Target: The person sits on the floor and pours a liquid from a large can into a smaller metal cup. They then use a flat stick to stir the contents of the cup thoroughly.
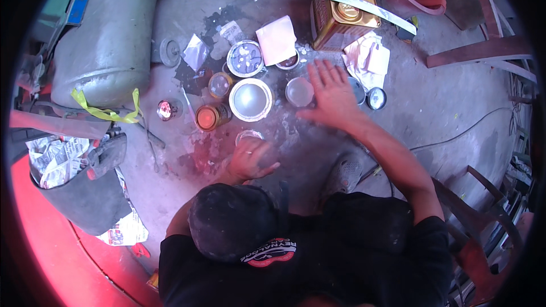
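My right hand (331,94) is open, palm down, with its fingers spread and its thumb out to the left. Beside its thumb side is a round, pale translucent cup (299,91); a dark round lid (357,91) is partly hidden on its other side. My left hand (250,158) is nearer my body, its fingers bent and its thumb stretched out to the right. Just beyond it shows the rim of a small clear cup (248,135), partly covered by the hand. An open can with grey contents (250,100) stands between and beyond both hands.
Around the open can stand a paint-smeared tin (245,58), an orange-topped can (211,117) and a brown jar (220,84). A gold square tin (347,8) bears a long pale strip (364,5). A grey tank (108,34) lies left; a cable (455,138) crosses the floor right.
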A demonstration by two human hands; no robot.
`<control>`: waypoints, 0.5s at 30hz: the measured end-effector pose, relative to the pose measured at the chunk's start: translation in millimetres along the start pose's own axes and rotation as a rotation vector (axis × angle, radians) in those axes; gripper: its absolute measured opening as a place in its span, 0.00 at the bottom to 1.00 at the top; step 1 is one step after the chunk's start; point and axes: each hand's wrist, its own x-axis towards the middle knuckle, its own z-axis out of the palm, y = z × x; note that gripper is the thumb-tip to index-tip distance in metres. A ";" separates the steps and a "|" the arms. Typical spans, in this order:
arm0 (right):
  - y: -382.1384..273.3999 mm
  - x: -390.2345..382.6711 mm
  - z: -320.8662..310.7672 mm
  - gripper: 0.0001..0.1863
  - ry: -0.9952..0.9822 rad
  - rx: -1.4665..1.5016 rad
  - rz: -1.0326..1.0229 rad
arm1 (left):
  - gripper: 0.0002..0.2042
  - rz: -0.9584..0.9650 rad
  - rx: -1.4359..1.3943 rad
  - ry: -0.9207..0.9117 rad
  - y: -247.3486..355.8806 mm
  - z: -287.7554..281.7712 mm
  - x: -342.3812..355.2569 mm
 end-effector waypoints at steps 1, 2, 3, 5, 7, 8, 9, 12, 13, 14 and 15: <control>-1.6 -1.6 -18.8 0.51 0.040 0.083 0.037 | 0.34 0.068 -0.002 -0.013 -0.7 9.6 -1.8; 1.9 -5.8 -44.3 0.47 0.078 0.161 0.073 | 0.31 0.136 -0.007 -0.022 0.9 16.8 0.3; 10.6 -12.7 -59.0 0.44 0.119 0.239 0.106 | 0.33 -0.041 -0.105 -0.107 3.7 20.2 6.3; 50.9 -38.5 -72.8 0.33 -0.050 0.343 0.310 | 0.36 -0.374 -0.326 -0.272 5.5 32.4 29.0; 80.4 -70.2 -76.6 0.30 -0.229 0.397 0.591 | 0.42 -0.379 -0.286 -0.066 6.2 49.3 54.1; 93.7 -91.5 -72.3 0.31 -0.357 0.436 0.658 | 0.45 -0.383 -0.267 0.039 6.1 59.2 67.3; 101.3 -117.9 -62.7 0.31 -0.485 0.470 0.735 | 0.47 -0.404 -0.264 0.079 5.7 71.2 81.5; 82.2 -173.2 -5.4 0.31 -0.358 0.683 0.613 | 0.51 -0.495 -0.318 0.247 0.2 96.3 116.4; 64.0 -171.0 7.9 0.30 -0.338 0.782 0.611 | 0.51 -0.530 -0.379 0.319 -1.6 102.4 124.3; 59.8 -171.9 26.0 0.29 -0.360 0.858 0.688 | 0.51 -0.565 -0.448 0.389 -3.8 107.5 129.8; 58.1 -172.9 47.8 0.28 -0.384 0.942 0.763 | 0.49 -0.546 -0.414 0.377 -9.1 109.6 132.2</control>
